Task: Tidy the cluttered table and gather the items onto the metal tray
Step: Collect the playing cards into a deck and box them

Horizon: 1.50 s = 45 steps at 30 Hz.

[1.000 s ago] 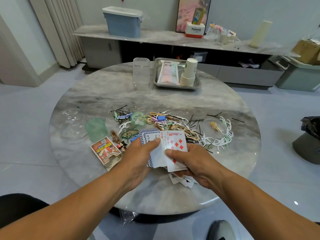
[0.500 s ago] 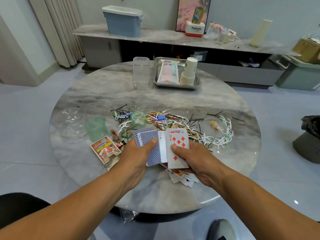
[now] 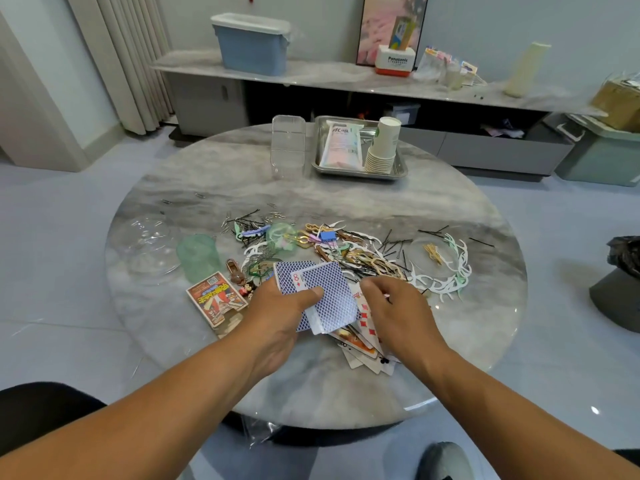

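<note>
Bright even daylight, wide-angle bowing, soft blur

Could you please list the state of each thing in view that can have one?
left hand: grips a stack of cards
stack of cards: held, mostly face down
right hand: fingers curled, reaching onto the loose cards
loose cards: scattered face up on the table
card box: lying flat, flap open
paper cups: nested, tipped over on the tray
metal tray: holds the cups and a packet
blue bin: lidded

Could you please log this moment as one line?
left hand: holds card stack | right hand: reaching loose cards | tray: far side
</note>
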Motion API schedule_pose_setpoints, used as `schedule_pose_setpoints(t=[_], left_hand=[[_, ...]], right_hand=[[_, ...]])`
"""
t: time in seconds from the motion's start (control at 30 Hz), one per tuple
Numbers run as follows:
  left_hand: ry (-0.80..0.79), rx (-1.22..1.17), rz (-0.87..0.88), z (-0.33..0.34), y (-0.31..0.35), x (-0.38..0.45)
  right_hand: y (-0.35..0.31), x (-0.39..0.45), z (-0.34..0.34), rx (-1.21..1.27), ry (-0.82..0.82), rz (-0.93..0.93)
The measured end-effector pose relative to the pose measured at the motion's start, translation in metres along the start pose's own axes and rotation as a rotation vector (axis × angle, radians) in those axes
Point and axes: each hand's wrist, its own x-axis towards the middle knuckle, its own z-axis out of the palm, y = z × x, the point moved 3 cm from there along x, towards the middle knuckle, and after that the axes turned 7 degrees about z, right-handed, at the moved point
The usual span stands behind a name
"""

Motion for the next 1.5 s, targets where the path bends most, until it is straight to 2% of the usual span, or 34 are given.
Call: schedule_pose_setpoints(t=[0.03,0.1,0.3,0.43,0.5,0.57,0.63,0.73,0.83,0.9,0.97,1.07,1.17,1.3,1.4,1.5], left_hand=[[-0.006,-0.001,0.016,0.000,0.000,0.000],[-0.025,-0.014,0.031,-0.001,0.001,0.000],[-0.003,-0.034,0.039,-0.004,-0.002,0.003],[0.063,0.020,0.053,-0.009,-0.003,0.007],[0.114,0.029,0.055,-0.012,-0.003,0.009],[0.146,0.021,0.052,-0.014,-0.002,0.009],[0.124,0.014,0.043,-0.012,-0.002,0.007],[0.051,-0.009,0.015,-0.003,-0.003,0.001],[0.013,-0.048,-0.011,0.001,-0.002,-0.002],[0.003,-0.075,-0.027,0.002,0.001,-0.003],[-0.010,-0.102,-0.048,0.004,0.003,-0.005],[-0.067,-0.160,-0.099,0.009,0.004,-0.009],[-0.090,-0.146,-0.105,0.010,0.002,-0.007],[-0.056,0.043,-0.013,0.008,-0.002,-0.008],[0.029,0.028,0.006,0.003,-0.002,-0.004],[0.105,0.006,0.000,-0.005,0.000,0.003]], right_hand=[[-0.003,-0.001,0.002,0.240,-0.113,0.063],[-0.009,-0.006,0.006,0.465,-0.266,0.139],[-0.009,-0.002,0.007,0.506,-0.351,0.247],[-0.009,-0.005,0.006,0.604,-0.281,0.242],[-0.010,-0.004,0.000,0.538,-0.134,0.181],[-0.012,-0.004,-0.009,0.366,0.042,0.068],[-0.016,-0.007,-0.011,0.183,0.121,-0.048],[-0.019,-0.016,0.002,0.034,0.044,-0.194],[-0.020,-0.020,0.013,0.078,-0.080,-0.265],[-0.022,-0.017,0.012,0.144,-0.089,-0.222],[-0.019,-0.012,0.007,0.266,-0.082,-0.095],[-0.016,-0.009,0.005,0.475,-0.172,0.102],[-0.012,-0.008,0.006,0.560,-0.262,0.240],[-0.008,-0.007,0.009,0.623,-0.330,0.299],[-0.004,0.000,0.004,0.647,-0.241,0.305],[0.005,0.009,-0.001,0.494,-0.168,0.297]])
